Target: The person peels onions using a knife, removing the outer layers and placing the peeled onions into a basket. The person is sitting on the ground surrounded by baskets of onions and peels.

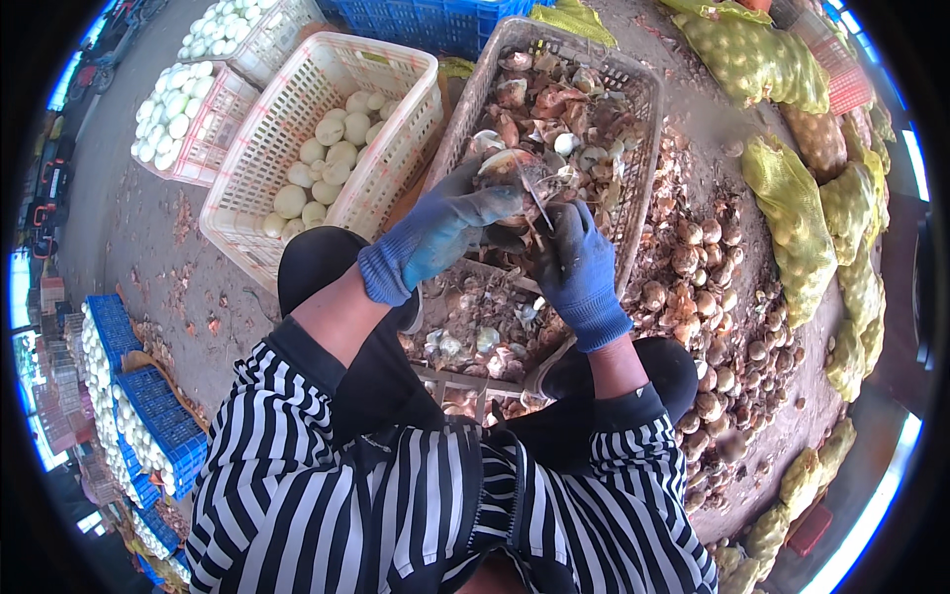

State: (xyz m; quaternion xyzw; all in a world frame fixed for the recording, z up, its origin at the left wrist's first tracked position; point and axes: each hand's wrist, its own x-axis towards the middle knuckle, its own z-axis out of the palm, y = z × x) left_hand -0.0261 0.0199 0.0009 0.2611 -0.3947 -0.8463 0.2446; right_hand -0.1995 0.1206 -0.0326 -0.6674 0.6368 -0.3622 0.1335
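My left hand (453, 223), in a blue knit glove with a dark palm, holds an onion (512, 172) with brown, dirty skin over a crate of peelings. Close to its right, my right hand (571, 256), gloved alike, grips a small knife (536, 199) whose thin blade lies against the onion. The peelings crate (653, 96) is a grimy plastic basket filled with onion skins and scraps. To the left stands a cream plastic crate (256, 122) with peeled pale onions (326, 163) inside. Unpeeled onions (705, 260) lie in a long heap on the ground at the right.
Two crates heaped with peeled onions (174, 108) stand at the upper left, a blue crate (415, 26) at the top. Yellow mesh sacks of onions (790, 223) line the right side. More blue crates (159, 408) stand at the lower left. Scraps (482, 327) lie between my feet.
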